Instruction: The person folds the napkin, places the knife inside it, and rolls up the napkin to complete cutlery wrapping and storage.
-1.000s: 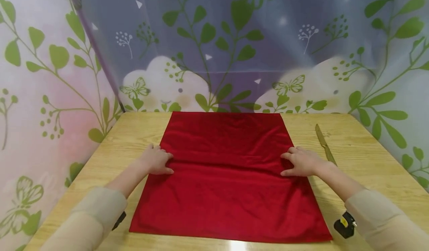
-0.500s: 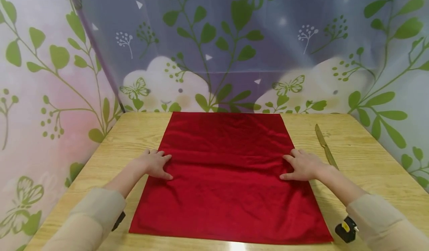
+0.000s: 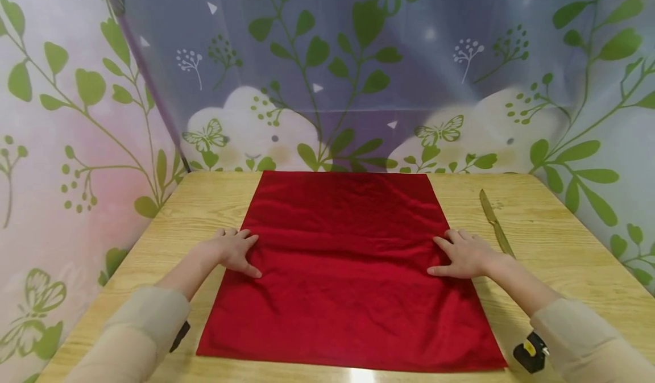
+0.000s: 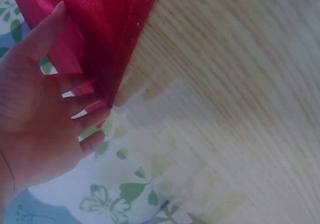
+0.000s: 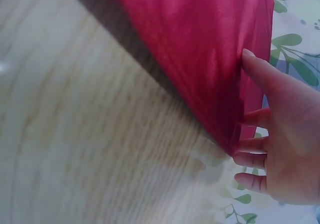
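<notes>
A red satiny cloth (image 3: 348, 315) lies spread over the table, with a shallow fold running across its middle between the hands. On its left edge rests my left hand (image 3: 236, 252), fingers apart and thumb tip touching the fabric. My right hand (image 3: 464, 255) rests likewise on the right edge, its thumb pointing inward. Both wrist views show the spread fingers of the left hand (image 4: 45, 114) and right hand (image 5: 290, 139) against the cloth's border, with no grip round it.
A gold-brown knife (image 3: 494, 221) lies on the wooden table (image 3: 552, 229) to the right of the cloth, close to the right forearm. A printed leafy backdrop (image 3: 358, 59) stands behind the table's far edge and along both sides.
Both hands have shifted slightly towards the near side, and their fingers and thumbs are spread wider. The cloth lies almost as before, and the knife has stayed put.
</notes>
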`<state>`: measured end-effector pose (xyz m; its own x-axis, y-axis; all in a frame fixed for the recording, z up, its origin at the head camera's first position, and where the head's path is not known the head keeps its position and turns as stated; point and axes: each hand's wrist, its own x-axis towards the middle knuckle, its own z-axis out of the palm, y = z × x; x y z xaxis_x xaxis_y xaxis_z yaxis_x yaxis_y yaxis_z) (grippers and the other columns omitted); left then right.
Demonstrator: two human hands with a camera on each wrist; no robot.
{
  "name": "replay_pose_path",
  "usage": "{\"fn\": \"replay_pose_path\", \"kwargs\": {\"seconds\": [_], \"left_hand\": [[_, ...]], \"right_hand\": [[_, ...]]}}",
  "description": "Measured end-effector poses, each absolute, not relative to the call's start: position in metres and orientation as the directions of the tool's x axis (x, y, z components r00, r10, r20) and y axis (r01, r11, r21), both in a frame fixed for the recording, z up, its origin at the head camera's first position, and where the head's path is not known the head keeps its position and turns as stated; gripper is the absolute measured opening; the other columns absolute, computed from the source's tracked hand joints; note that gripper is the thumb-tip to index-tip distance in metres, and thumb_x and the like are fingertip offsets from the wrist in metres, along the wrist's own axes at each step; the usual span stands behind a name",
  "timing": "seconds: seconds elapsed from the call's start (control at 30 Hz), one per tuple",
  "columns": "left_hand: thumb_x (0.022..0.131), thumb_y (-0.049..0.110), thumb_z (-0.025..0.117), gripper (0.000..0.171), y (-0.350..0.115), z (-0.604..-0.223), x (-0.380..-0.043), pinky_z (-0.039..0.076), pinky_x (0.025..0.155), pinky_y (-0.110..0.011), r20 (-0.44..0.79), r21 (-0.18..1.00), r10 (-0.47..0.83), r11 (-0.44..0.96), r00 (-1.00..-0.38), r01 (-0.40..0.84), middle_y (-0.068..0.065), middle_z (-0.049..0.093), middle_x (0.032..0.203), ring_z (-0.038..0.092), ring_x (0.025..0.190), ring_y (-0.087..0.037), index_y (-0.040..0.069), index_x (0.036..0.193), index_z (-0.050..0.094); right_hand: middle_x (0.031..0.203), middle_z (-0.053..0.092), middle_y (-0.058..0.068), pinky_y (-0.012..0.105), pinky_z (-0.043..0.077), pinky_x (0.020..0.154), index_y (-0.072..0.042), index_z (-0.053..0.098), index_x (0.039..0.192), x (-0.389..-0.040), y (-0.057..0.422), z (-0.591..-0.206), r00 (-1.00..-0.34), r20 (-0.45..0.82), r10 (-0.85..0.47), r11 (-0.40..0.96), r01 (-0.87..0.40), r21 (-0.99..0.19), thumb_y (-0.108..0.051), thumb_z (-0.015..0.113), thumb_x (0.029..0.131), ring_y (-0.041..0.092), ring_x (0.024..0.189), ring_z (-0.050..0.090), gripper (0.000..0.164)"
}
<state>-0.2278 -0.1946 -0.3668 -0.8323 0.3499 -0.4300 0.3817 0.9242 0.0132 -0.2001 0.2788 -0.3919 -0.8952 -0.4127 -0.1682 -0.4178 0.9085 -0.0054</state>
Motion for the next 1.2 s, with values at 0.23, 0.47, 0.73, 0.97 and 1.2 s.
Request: {"fn": "replay_pose_path", "kwargs": {"seconds": [0.23,0.47,0.73,0.97,1.2], "left_hand": [[0.08,0.044,0.067,0.065,-0.2,-0.364,-0.229,0.028,0.097,-0.058,-0.333,0.037,0.448,0.886,-0.83,0.463,-0.021,0.049,0.128,0.042,0.12,-0.042,0.002,0.127,0.054],[0.08,0.026,0.07,0.016,-0.199,-0.358,-0.231,0.045,0.069,-0.035,-0.293,0.092,0.562,0.822,-0.774,0.562,0.002,0.059,0.082,0.055,0.074,-0.017,0.011,0.087,0.066],[0.077,0.021,0.071,0.014,-0.194,-0.363,-0.228,0.044,0.066,-0.034,-0.29,0.101,0.552,0.83,-0.782,0.549,0.002,0.055,0.078,0.053,0.07,-0.015,0.011,0.08,0.062],[0.074,0.021,0.072,0.016,-0.192,-0.365,-0.226,0.043,0.064,-0.034,-0.284,0.081,0.553,0.828,-0.783,0.555,0.003,0.052,0.075,0.05,0.067,-0.015,0.012,0.075,0.058],[0.073,0.019,0.072,0.018,-0.189,-0.362,-0.225,0.04,0.06,-0.031,-0.293,0.085,0.554,0.827,-0.779,0.556,0.003,0.05,0.071,0.046,0.064,-0.014,0.012,0.072,0.056]], "right_hand": [[0.111,0.056,0.018,0.05,0.045,0.08,0.0,0.059,0.117,-0.196,0.287,-0.379,-0.839,-0.078,-0.539,0.842,-0.533,-0.086,-0.041,0.065,0.083,0.04,0.106,0.051,0.054],[0.09,0.059,-0.002,0.038,0.047,0.07,-0.01,0.062,0.099,-0.179,0.295,-0.37,-0.711,-0.044,-0.701,0.713,-0.699,-0.061,-0.017,0.077,0.069,0.022,0.082,0.058,0.034],[0.076,0.049,-0.006,0.032,0.042,0.058,-0.015,0.05,0.082,-0.15,0.294,-0.371,-0.756,-0.251,-0.605,0.794,-0.594,-0.126,-0.025,0.08,0.064,0.013,0.063,0.049,0.037],[0.059,0.041,-0.009,0.03,0.037,0.051,-0.02,0.045,0.064,-0.118,0.282,-0.368,-0.763,-0.417,-0.494,0.849,-0.526,-0.045,-0.039,0.083,0.054,0.008,0.056,0.041,0.044],[0.06,0.042,-0.008,0.03,0.041,0.052,-0.02,0.049,0.064,-0.102,0.263,-0.376,-0.742,-0.476,-0.472,0.78,-0.603,0.166,-0.045,0.085,0.048,0.01,0.054,0.042,0.047]]}}
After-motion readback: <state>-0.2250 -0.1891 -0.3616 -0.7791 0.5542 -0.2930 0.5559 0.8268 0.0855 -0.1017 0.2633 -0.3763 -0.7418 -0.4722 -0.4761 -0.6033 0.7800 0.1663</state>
